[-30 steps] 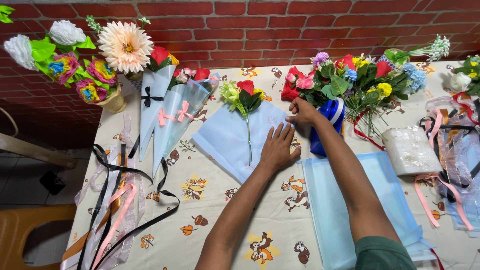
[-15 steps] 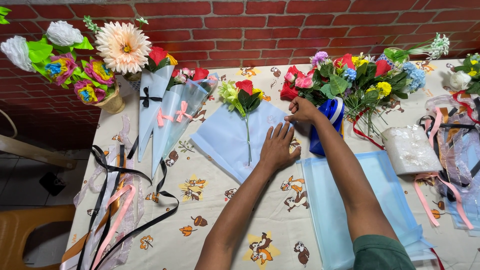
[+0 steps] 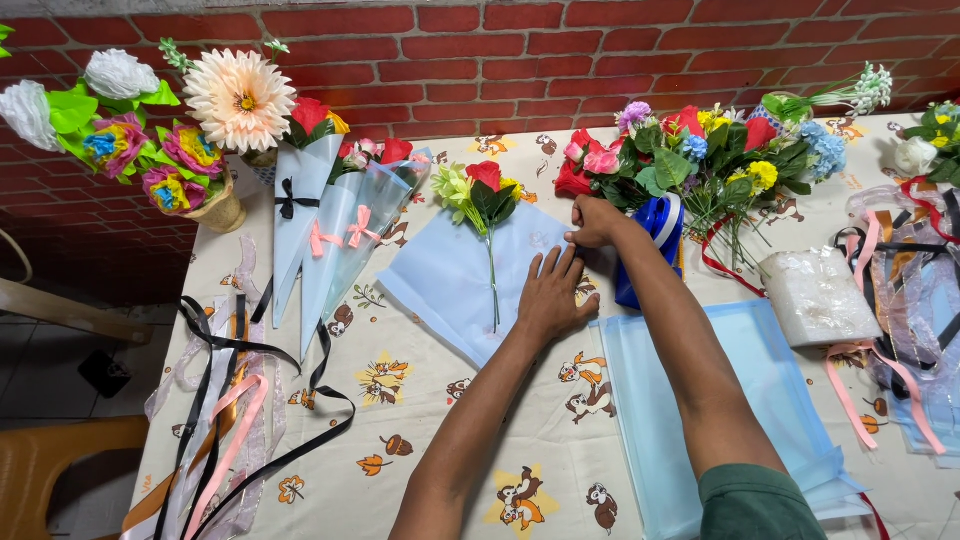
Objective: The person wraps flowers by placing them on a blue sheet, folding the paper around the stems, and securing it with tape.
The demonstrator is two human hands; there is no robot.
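So the left hand (image 3: 553, 297) is flat, fingers spread, pressing down on the right-hand edge of a pale blue wrapping sheet (image 3: 450, 280) that lies on the worktop (image 3: 420, 440), which has a cartoon-print cloth over it. The right hand (image 3: 596, 221) sits just beyond it at about 1 o'clock, curled up and pinching the sheet's upper right edge, as far as I can make out. Lying on the sheet is a small flower stem (image 3: 484, 200) with a red bloom and a pale green one, blooms pointing to 12 o'clock, the stalk running down the middle of the paper.

Around it: at 9 o'clock from the sheet there are three finished cones (image 3: 335, 235) wrapped in the same pale paper, tied with black and pink bows. Further out at 10 o'clock stands a pot of big paper flowers (image 3: 150, 120) against the brick wall (image 3: 520, 60). At 3 o'clock from the right hand there's a blue holder (image 3: 655, 245) beside a heap of loose mixed flowers (image 3: 700, 150). A stack of more blue sheets (image 3: 700, 400) lies at 5 o'clock, under the right forearm. Black and pink ribbons (image 3: 230, 420) trail off the worktop's left edge.
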